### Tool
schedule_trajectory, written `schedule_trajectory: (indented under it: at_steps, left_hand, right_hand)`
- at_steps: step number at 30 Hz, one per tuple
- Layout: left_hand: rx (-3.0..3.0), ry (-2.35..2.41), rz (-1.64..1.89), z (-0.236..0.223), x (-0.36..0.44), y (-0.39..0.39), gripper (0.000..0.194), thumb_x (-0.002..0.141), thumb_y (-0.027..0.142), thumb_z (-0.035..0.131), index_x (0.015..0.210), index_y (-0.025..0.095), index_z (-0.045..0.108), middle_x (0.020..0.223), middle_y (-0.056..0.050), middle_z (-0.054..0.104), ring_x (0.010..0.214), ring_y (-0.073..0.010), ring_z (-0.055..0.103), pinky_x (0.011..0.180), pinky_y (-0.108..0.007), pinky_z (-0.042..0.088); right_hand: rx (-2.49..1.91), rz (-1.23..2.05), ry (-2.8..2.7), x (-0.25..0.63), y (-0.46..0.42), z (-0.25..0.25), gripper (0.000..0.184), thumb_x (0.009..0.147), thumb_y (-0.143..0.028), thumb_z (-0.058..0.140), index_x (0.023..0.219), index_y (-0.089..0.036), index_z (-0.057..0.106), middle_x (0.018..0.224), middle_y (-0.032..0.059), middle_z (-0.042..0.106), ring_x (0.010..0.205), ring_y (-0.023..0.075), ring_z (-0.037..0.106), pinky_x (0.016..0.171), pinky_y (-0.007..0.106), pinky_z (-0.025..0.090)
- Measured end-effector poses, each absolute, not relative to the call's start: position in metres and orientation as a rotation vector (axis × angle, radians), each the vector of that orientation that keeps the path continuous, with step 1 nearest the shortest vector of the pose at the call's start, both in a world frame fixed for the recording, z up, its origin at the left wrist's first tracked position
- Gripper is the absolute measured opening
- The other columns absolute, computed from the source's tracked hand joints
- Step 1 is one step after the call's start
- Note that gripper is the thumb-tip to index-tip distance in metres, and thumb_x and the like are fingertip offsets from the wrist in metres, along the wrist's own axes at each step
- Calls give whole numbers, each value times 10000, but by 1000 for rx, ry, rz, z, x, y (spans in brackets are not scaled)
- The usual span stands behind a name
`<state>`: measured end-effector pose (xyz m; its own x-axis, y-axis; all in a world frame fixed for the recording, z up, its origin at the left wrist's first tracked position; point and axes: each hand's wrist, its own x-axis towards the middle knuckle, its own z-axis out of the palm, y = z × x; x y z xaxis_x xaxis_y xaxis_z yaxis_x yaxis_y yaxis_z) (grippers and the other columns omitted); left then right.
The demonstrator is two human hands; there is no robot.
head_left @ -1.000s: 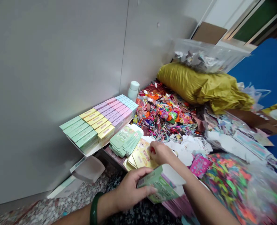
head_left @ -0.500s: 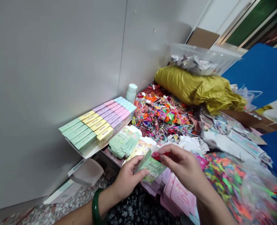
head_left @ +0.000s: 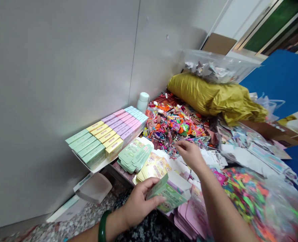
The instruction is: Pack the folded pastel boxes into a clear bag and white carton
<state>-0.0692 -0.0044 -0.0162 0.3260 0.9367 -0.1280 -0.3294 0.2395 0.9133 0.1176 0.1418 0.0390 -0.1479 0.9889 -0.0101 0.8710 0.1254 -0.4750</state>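
My left hand [head_left: 145, 203] grips a small green carton [head_left: 172, 198] by its side, thumb on the printed front. The carton's top is open, its flaps stand up, and a purple edge shows at its mouth. Over the near edge of a heap of colourful small trinkets [head_left: 175, 126] is my right hand [head_left: 190, 153], its fingertips pinched together. What they hold, if anything, is too small to make out. Flat green cartons [head_left: 133, 153], yellow cartons [head_left: 155, 164] and pink cartons [head_left: 193, 215] lie stacked around my hands.
A tray of filled-out cartons [head_left: 105, 134] in several colours stands at the left, by the wall. Behind it is a pale flask [head_left: 143, 102]. A yellow sack [head_left: 214, 95] and a clear bin [head_left: 219, 67] are at the back. At right lies a plastic bag of bright pieces [head_left: 254, 198].
My right hand has left the carton and moved out over the trinket heap. The red item it held at the carton's mouth is no longer visible. The carton is slightly lower.
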Motion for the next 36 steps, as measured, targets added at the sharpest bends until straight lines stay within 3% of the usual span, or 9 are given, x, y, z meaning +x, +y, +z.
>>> schedule_trajectory:
  at_steps: [6, 9, 13, 19, 23, 27, 36]
  left_hand:
    - [918, 801, 985, -19, -69, -3, 309, 755, 279, 716, 1033, 165, 645, 961, -48, 682, 918, -206, 599, 840, -301, 454]
    - [892, 810, 990, -18, -71, -2, 313, 750, 274, 719, 1032, 164, 641, 981, -54, 684, 932, -209, 595, 853, -312, 451]
    - [864, 817, 985, -15, -74, -1, 317, 741, 273, 723, 1025, 157, 643, 973, -56, 692, 910, -204, 597, 837, -309, 452]
    - [851, 793, 1018, -16, -76, 1, 329, 747, 294, 730, 1039, 166, 652, 1009, -54, 697, 948, -211, 600, 865, -310, 449]
    - [849, 789, 1057, -15, -74, 3, 346, 746, 322, 736, 1044, 167, 653, 1041, -62, 699, 984, -223, 604, 884, -320, 448]
    - [843, 766, 1063, -10, -70, 4, 363, 744, 340, 739, 1047, 161, 650, 1049, -72, 702, 1001, -235, 614, 892, -331, 452]
    - [807, 810, 1088, -8, -65, 3, 393, 731, 369, 749, 1043, 156, 638, 1050, -70, 704, 987, -236, 625, 884, -328, 468]
  right_hand:
    - [-1856, 608, -2313, 86, 190, -9, 156, 780, -89, 543, 758, -155, 684, 757, 58, 695, 690, 151, 606, 648, 252, 414]
    - [-1877, 654, -2349, 78, 196, -25, 61, 831, -181, 610, 847, -139, 651, 794, 38, 664, 694, 141, 600, 670, 280, 460]
    - [-1895, 767, -2298, 80, 200, -35, 180, 884, -317, 603, 856, -140, 616, 804, 1, 626, 697, 124, 591, 676, 297, 496]
    - [-1821, 976, -1961, 104, 206, -11, 146, 759, -264, 651, 683, -151, 599, 549, -39, 522, 503, 90, 461, 509, 233, 376]
    - [-1684, 1078, -1679, 123, 205, 16, 256, 681, -390, 659, 733, -146, 606, 495, -67, 461, 440, 77, 383, 449, 231, 293]
    - [-1548, 1118, -1486, 132, 196, 40, 330, 597, -447, 700, 711, -161, 580, 496, -72, 444, 447, 77, 389, 449, 231, 296]
    - [-1433, 1114, -1331, 132, 178, 65, 279, 508, -345, 786, 612, -171, 595, 429, -62, 476, 393, 74, 373, 404, 228, 257]
